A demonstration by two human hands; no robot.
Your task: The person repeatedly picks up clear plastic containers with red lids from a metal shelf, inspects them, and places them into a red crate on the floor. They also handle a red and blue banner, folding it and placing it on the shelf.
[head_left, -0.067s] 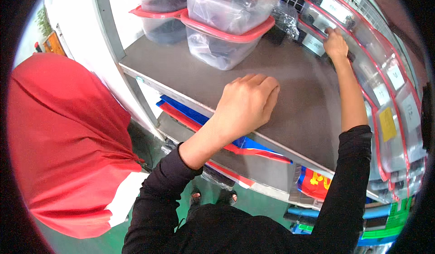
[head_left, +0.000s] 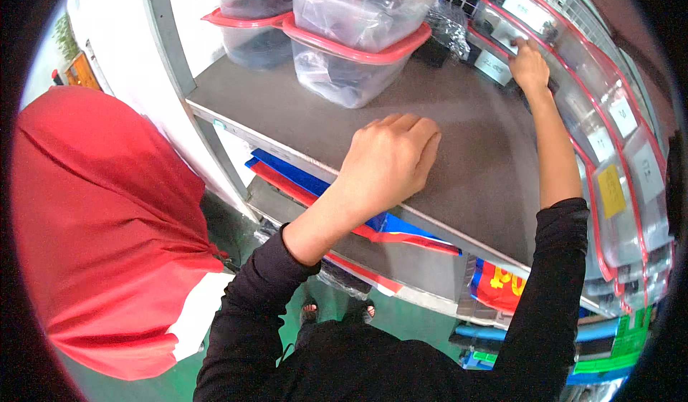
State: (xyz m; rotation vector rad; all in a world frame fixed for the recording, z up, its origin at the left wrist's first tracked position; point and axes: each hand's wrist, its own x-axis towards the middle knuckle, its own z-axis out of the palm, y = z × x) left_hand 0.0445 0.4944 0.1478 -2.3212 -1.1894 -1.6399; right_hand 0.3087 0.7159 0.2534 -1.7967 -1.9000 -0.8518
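My left hand (head_left: 390,160) is closed in a loose fist above the grey-brown shelf (head_left: 473,151), near its front edge. Its fingertips are curled under, so anything inside them is hidden. Farther off at the right, my right hand (head_left: 530,69) reaches to the front of a clear plastic box (head_left: 494,24) with a red lid rim and white labels. The fingers of that hand are bent close against the box front by a label (head_left: 493,67); whether they pinch anything is too small to make out.
Stacked clear tubs (head_left: 351,72) with red lids stand at the back of the shelf. Crumpled clear plastic (head_left: 451,29) lies beside them. More labelled boxes (head_left: 609,187) line the right side. A person in a red head covering (head_left: 115,223) is close at my left. Blue and red sheets (head_left: 294,176) lie on the lower shelf.
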